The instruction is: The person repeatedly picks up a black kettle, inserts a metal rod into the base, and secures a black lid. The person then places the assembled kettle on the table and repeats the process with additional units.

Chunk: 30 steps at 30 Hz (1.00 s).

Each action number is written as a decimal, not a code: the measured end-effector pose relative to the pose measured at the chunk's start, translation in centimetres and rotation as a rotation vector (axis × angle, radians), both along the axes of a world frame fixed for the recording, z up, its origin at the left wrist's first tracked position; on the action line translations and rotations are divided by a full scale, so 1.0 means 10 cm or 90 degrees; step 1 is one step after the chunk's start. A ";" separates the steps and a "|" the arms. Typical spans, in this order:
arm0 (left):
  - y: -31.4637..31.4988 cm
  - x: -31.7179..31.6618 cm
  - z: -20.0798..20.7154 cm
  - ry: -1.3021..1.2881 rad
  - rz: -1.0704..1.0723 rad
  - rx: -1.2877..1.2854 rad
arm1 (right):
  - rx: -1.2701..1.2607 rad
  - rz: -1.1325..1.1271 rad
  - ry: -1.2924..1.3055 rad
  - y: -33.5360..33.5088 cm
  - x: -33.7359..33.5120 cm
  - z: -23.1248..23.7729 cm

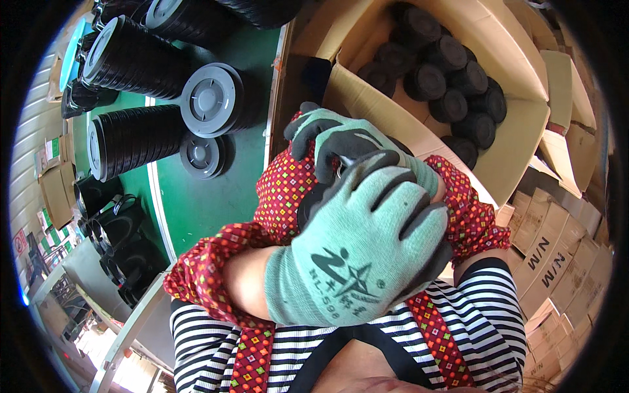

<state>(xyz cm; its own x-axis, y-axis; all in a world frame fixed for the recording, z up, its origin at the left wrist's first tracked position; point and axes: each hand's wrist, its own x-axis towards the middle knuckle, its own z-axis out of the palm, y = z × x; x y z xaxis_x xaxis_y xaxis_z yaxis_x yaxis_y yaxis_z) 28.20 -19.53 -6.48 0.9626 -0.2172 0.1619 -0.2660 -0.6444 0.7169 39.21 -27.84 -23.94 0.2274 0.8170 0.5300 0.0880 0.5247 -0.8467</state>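
Note:
Both of my hands wear mint-green knit gloves with dark palms and fingertips, and they are close together in front of my chest. My left hand (357,255), nearer to me, has its fingers curled over. Just beyond it, my right hand (350,134) is also closed, its fingers bent round toward the left. A dark rounded thing (310,204) shows partly beside the gloves, against the red patterned sleeve. The gloves hide most of it, so its kind cannot be made out.
To the left, a green tabletop (203,219) bears stacked black round pieces (141,141) and a grey disc with a hub (211,100). An open cardboard box (357,92) at the far right holds several black cylindrical pieces (449,52). Cartons (557,252) are piled at the right.

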 end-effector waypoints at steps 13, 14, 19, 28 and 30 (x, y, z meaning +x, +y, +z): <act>1.09 -0.22 -0.27 0.195 -0.107 -0.550 | -0.402 -0.112 -0.404 -0.55 0.14 0.98; 1.00 -0.28 0.03 0.181 -0.050 -0.379 | -0.389 -0.062 -0.427 -0.49 0.20 1.00; 0.71 -0.14 0.40 0.332 -0.002 0.179 | -0.386 -0.082 -0.411 -0.45 0.14 1.07; 1.29 -0.03 -0.66 0.101 -0.126 0.013 | -0.586 -0.104 -0.486 -0.51 -0.09 1.75; 1.33 0.03 -0.97 0.018 -0.109 -0.056 | -0.612 -0.100 -0.504 -0.47 -0.09 1.87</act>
